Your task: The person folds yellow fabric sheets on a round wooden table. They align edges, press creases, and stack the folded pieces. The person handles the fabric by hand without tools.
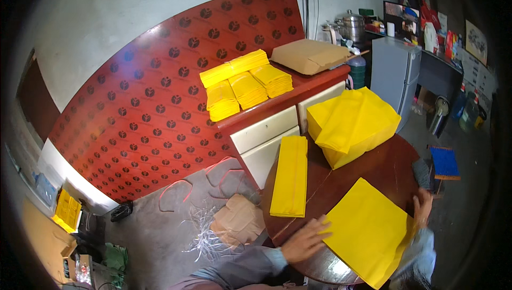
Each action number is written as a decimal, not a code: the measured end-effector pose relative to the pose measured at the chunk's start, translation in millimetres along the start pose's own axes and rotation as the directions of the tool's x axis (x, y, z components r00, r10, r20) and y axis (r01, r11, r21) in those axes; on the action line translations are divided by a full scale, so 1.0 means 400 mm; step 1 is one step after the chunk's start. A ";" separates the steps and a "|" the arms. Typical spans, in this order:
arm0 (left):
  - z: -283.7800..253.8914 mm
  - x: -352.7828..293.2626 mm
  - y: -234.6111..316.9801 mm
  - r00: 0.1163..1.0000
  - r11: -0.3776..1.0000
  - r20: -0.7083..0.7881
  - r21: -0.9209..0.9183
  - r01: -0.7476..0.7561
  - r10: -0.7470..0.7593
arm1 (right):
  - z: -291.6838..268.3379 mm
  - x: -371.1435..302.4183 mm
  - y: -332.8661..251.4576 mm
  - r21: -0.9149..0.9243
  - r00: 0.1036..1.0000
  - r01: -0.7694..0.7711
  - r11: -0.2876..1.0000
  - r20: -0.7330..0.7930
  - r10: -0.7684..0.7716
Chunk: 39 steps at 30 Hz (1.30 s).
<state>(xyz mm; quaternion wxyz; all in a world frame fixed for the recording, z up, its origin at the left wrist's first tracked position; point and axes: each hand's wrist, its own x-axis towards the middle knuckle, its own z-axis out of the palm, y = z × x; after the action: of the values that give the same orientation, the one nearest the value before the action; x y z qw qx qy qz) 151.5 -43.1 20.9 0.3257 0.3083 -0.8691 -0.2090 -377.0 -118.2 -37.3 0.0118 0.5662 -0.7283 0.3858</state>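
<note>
On the round dark-red table [341, 175] in front of me lies a flat yellow fabric piece [368, 231], set at an angle, with its near corner at the table's front edge. My left hand [306, 240] rests at its left edge, open, with the fingers stretched out and their tips touching the fabric. By the right corner is my right hand [423, 205], its fingers apart and holding nothing that I can see. A narrow folded yellow bundle [290, 178] lies to the left. Behind it stands a large yellow stack [354, 124] with a folded piece on top.
Several folded yellow bundles [248, 90] and a cardboard box [309, 55] sit on a red-topped cabinet [266, 127]. A patterned red panel [160, 87] leans on the wall. Silver strips [205, 239] and brown cardboard [239, 220] lie on the floor. A grey fridge [392, 76] stands behind.
</note>
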 end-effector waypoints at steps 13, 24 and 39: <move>0.315 0.117 0.138 0.978 0.959 -0.068 -0.219 0.179 -0.198 | -0.303 -0.658 -0.264 0.309 0.976 -0.212 0.927 0.029 0.214; 0.378 0.116 0.052 0.968 0.955 -0.044 -0.179 0.234 -0.246 | -0.352 -0.638 -0.316 0.098 0.971 0.075 0.992 0.217 -0.095; 0.285 0.191 -0.035 0.984 0.977 0.121 -0.149 0.152 -0.134 | -0.329 -0.633 -0.285 0.608 0.806 -0.417 0.676 0.590 -0.033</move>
<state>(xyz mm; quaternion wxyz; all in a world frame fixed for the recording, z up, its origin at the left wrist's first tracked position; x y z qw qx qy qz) 32.4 -86.1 -33.5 0.2845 0.3313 -0.8421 -0.3164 -246.4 157.2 2.7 -0.4634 0.5277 -0.5489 0.4534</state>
